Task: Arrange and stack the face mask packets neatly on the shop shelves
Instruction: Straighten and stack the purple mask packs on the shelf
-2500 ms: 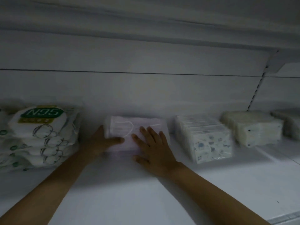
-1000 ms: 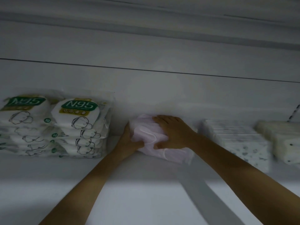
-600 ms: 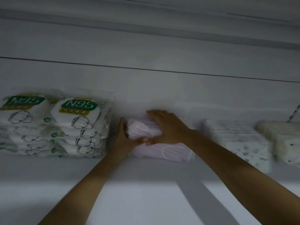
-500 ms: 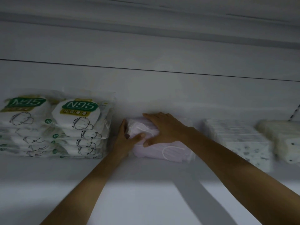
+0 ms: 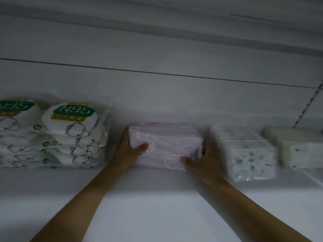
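Both hands are bracketing the stack now, one at each end. The left hand (image 5: 126,151) lies against the left end of the soft pale-pink stack of plastic-wrapped face mask packets (image 5: 165,145), fingers straight along the side and thumb hooked over the front top edge. The right hand (image 5: 206,160) does the mirror job at the right end: fingers straight up along the side, thumb reaching in across the front. So each grip is flat and spread, pressing inward, not curled round anything.

That's a change from half a second ago, when the right hand lay over the top of the stack near its left end, close to the left hand. It has since slid out to the right end, and the stack looks flatter and squarer than a second ago, when it was lifted and crumpled.

The pink stack sits on the white shop shelf (image 5: 157,198), near the back panel. Just left of it is a pile of white N95 mask packs with green labels (image 5: 73,135); another like it shows at the frame's left edge. Just right, nearly touching the right hand, is a row of blue-patterned white mask packets (image 5: 248,156), then a cream-white block of packets (image 5: 293,147), probably more masks, though it's too blurry to be sure.
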Demonstrator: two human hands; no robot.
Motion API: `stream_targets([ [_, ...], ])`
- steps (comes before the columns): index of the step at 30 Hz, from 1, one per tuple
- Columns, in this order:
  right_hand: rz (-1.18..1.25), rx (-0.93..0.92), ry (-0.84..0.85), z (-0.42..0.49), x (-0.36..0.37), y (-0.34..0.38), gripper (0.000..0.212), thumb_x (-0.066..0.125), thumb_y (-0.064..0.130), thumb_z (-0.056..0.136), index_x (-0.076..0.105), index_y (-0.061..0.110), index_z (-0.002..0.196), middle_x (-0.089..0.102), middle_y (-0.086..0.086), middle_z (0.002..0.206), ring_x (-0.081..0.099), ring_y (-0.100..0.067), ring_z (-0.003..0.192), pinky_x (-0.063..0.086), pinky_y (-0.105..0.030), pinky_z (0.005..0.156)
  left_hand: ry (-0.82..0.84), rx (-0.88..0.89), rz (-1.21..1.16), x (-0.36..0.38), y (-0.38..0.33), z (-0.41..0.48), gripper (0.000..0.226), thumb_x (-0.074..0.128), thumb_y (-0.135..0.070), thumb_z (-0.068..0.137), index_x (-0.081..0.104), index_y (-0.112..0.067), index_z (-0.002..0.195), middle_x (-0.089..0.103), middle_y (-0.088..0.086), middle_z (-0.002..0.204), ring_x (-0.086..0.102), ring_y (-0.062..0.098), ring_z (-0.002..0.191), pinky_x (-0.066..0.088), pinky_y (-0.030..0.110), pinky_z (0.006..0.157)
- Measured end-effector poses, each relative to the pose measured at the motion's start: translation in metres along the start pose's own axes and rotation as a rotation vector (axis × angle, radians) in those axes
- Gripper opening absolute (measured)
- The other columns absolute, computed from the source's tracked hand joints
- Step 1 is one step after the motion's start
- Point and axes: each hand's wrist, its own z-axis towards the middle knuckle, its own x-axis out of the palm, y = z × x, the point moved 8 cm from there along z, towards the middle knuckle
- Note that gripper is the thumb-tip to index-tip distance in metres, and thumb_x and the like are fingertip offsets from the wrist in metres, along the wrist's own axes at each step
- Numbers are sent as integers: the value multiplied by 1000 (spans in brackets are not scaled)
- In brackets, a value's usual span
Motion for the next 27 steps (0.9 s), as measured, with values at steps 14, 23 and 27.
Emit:
stream_targets([
  [14, 344, 207, -99, 31, 18, 0, 27, 62, 32, 92, 60, 10, 108, 65, 4, 92, 60, -6, 82, 42, -8, 68, 30, 38, 31, -6, -7, -7, 115, 88, -25, 64, 16, -10, 153, 35, -7, 144, 28, 0, 127, 22, -12, 81],
  [23, 374, 199, -40, 29, 12, 1, 89, 67, 49, 83, 24, 10, 151, 31, -7, 155, 32, -16, 141, 22, -23, 113, 128, 49, 86, 1, -17, -19, 142, 90, -10, 60, -20, -21, 150, -3, -10, 155, 0, -5, 124, 6, -6, 80],
  [27, 114, -19, -145, 22, 6, 26, 117, 77, 58, 64, 17, 11, 152, 22, -4, 158, 19, -9, 144, 11, -24, 118, 130, 40, 52, 1, -14, -17, 142, 89, -10, 60, -22, -23, 149, -7, -8, 159, -1, -6, 127, 6, -3, 86],
])
